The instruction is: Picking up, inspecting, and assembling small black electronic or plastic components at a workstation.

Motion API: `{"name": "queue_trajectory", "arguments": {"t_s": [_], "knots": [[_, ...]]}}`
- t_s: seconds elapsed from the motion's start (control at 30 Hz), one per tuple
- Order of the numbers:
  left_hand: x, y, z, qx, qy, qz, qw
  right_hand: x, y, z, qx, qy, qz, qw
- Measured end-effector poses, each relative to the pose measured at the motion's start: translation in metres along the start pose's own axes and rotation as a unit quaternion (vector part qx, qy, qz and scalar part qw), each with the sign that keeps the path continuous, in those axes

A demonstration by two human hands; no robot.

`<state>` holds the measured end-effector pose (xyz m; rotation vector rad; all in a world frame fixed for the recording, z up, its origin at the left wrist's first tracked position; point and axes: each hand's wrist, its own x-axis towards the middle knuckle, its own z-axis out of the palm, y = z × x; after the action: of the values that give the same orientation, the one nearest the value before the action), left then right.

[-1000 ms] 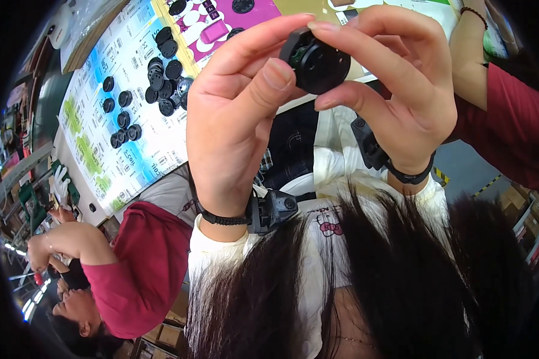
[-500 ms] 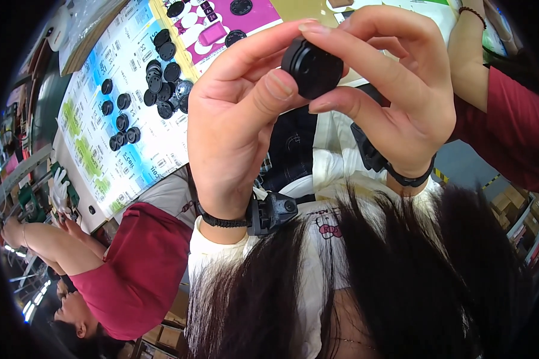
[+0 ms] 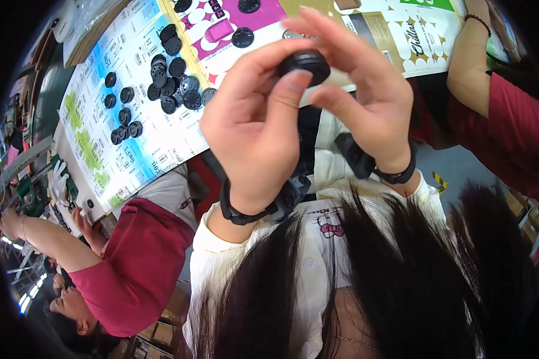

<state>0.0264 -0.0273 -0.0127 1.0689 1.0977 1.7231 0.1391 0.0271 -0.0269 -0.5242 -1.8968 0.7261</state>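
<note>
Both of my hands are raised close to the camera and pinch one small round black part (image 3: 305, 63) between their fingertips. My left hand (image 3: 254, 134) grips it with thumb and forefinger from the left. My right hand (image 3: 365, 102) closes on it from the right and above. Each wrist wears a black band with a small black device. Behind the hands lies a table covered with colourful printed sheets (image 3: 132, 119). My white sleeves and dark hair fill the lower part of the view.
Several loose round black parts (image 3: 162, 90) lie on the printed sheets at upper left. A person in a red top (image 3: 126, 269) sits at lower left. Another person's red sleeve and arm (image 3: 497, 102) reach the table at right.
The black part has turned between my fingers; its front face showed earlier and now its edge shows. The person at lower left has shifted their arm.
</note>
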Motion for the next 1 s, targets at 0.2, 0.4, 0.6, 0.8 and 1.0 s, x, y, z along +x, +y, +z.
{"name": "queue_trajectory", "arguments": {"t_s": [0.2, 0.4, 0.6, 0.8, 1.0], "knots": [[0.001, 0.000, -0.012, 0.124, -0.024, 0.011, 0.992, -0.011, -0.015, 0.015, 0.275, 0.014, 0.315, 0.908], [0.053, 0.000, -0.069, 0.242, -0.012, -0.143, 0.960, 0.025, 0.027, 0.024, 0.239, -0.104, 0.284, 0.923], [0.097, -0.036, -0.215, 0.736, -0.006, 0.008, 0.677, 0.036, 0.082, 0.074, -0.278, -0.174, 0.020, 0.945], [0.082, -0.038, -0.209, 0.763, -0.042, -0.015, 0.645, 0.042, 0.093, 0.080, -0.292, -0.295, -0.036, 0.909], [0.065, -0.026, -0.096, 0.610, -0.089, 0.034, 0.787, 0.070, 0.100, 0.041, -0.198, -0.266, 0.139, 0.933]]}}
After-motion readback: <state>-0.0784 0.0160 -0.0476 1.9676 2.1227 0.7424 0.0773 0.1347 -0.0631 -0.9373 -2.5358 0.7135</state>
